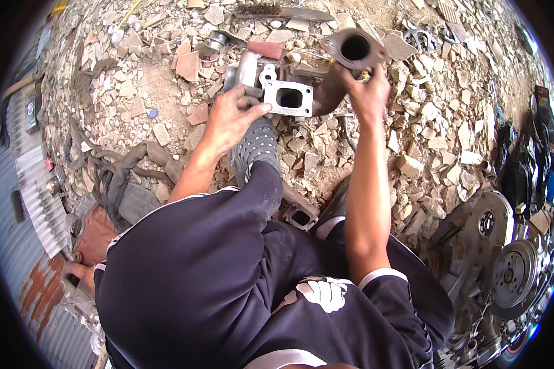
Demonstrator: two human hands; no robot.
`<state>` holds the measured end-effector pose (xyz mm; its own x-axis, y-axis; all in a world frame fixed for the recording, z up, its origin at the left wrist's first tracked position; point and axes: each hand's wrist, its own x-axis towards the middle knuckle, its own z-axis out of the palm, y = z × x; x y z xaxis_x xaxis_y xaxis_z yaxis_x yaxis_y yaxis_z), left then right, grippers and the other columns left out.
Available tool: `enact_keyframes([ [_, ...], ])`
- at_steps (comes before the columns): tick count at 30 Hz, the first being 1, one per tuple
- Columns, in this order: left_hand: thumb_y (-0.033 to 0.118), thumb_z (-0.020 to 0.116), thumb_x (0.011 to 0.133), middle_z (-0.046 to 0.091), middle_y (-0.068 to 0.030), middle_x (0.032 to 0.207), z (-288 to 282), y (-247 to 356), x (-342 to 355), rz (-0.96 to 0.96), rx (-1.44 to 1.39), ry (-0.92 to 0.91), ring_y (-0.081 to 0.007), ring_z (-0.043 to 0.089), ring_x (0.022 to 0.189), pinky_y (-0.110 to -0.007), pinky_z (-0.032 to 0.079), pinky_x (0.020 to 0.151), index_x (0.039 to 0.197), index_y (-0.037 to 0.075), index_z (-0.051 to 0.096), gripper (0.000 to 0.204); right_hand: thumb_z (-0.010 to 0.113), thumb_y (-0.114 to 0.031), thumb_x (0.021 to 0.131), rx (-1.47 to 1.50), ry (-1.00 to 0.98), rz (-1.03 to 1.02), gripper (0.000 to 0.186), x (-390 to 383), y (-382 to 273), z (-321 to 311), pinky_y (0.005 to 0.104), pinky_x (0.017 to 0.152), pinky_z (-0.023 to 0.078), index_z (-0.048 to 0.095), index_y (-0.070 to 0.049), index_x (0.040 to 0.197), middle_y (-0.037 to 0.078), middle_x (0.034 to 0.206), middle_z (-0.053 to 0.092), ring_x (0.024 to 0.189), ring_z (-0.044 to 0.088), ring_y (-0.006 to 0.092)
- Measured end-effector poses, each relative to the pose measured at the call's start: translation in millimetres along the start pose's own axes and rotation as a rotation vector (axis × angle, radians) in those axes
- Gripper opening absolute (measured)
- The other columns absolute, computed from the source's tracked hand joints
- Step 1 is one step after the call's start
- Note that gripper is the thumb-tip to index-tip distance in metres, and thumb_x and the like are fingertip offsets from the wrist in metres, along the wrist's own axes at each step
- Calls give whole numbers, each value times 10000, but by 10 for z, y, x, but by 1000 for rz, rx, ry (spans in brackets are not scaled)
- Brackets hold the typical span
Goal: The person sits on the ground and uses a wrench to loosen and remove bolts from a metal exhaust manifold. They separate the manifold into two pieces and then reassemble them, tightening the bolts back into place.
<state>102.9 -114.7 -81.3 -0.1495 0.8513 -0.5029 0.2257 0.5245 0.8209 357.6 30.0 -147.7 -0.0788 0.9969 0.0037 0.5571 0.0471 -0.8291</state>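
In front of my knees is a turbocharger (247, 71) with a pale square flange (289, 85) facing up, its central port dark. My left hand (234, 118) is closed on the turbocharger's left side, with the thumb pressed on the flange's corner. My right hand (370, 98) is wrapped around a rusty brown elbow pipe (333, 87), just below its wide flange with a round opening. The elbow's lower end meets the turbocharger's right side; I cannot tell whether it is bolted on. My dark perforated shoe (260, 146) is just below the turbocharger.
Broken stone and tile cover the ground. A wire brush (283, 12) and a reddish roll (266, 49) lie beyond the turbocharger. Between my legs is a rusty metal part (300, 215) with a square port. An engine (468, 240) stands at right, hoses (144, 154) at left.
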Motion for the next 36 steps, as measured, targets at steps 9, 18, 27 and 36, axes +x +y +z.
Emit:
enact_keyframes([
  [9, 179, 779, 899, 746, -71, 901, -86, 193, 100, -55, 84, 45, -99, 674, 816, -240, 510, 748, 1155, 0, 687, 326, 904, -278, 712, 102, -87, -30, 547, -113, 94, -167, 367, 876, 573, 693, -44, 1159, 124, 1069, 752, 975, 732, 253],
  [18, 270, 710, 960, 635, 7, 675, -469, 627, -88, -41, -370, 125, -40, 494, 468, -194, 428, 456, 1057, 58, 733, 234, 801, -275, 868, -383, -370, 305, 650, 183, -368, -1338, 417, 975, 557, 549, -154, 1455, 149, 1345, 659, 1146, 686, 259],
  [27, 199, 458, 1064, 393, 16, 572, -867, 1381, 253, 391, -1086, -95, -85, 338, 355, -214, 290, 350, 1045, -77, 581, 303, 648, -404, 970, 140, -1197, -88, 586, 800, -2253, -1159, 409, 944, 534, 584, 68, 1312, 269, 1169, 687, 1076, 685, 311],
  [36, 199, 511, 1035, 662, -148, 880, -611, 2174, 376, 577, -950, -113, -297, 666, 947, -424, 549, 883, 1034, -11, 626, 239, 461, -308, 1048, -394, -1071, -621, 420, 1003, -2693, -950, 502, 911, 512, 680, 49, 1079, 293, 1049, 699, 1015, 676, 419],
])
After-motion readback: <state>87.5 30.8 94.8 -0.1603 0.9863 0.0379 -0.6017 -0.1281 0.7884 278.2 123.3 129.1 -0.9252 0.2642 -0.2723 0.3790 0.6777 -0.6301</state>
